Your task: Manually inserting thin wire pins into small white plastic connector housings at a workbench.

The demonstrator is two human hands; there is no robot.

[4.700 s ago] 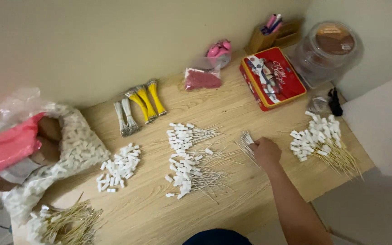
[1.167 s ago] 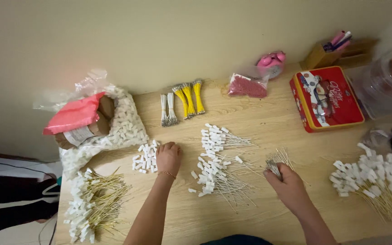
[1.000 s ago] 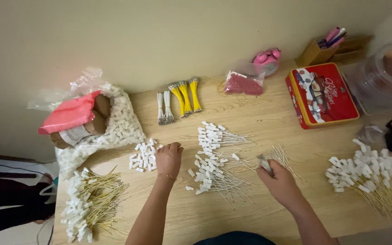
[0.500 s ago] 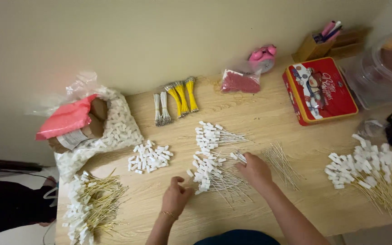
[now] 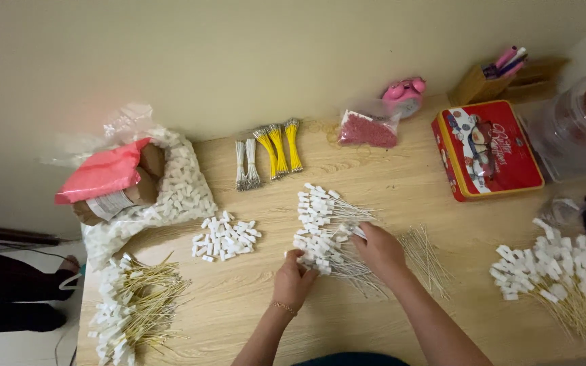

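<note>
My left hand (image 5: 293,279) and my right hand (image 5: 379,249) meet low in the middle of the wooden table (image 5: 374,176). Both work at the front edge of a pile of white-tagged silver wires (image 5: 323,220). The left fingers pinch a small white tag at the pile's near-left corner. The right hand's fingers are curled onto wires by the pile's right side; what it grips is hidden. A small heap of loose white tags (image 5: 226,237) lies left of the hands. Bare silver wires (image 5: 427,256) lie just right of the right hand.
A plastic bag of white tags with a pink packet (image 5: 137,183) sits at the left. Gold tagged wires (image 5: 137,308) lie front left, another tagged bunch (image 5: 551,268) front right. At the back lie yellow and silver wire bundles (image 5: 269,150), a red bead bag (image 5: 366,129) and a red tin (image 5: 486,149).
My left hand left the loose tag heap and came in beside the right hand. My right hand moved from the bare wires to the tagged pile. The camera view shifted slightly.
</note>
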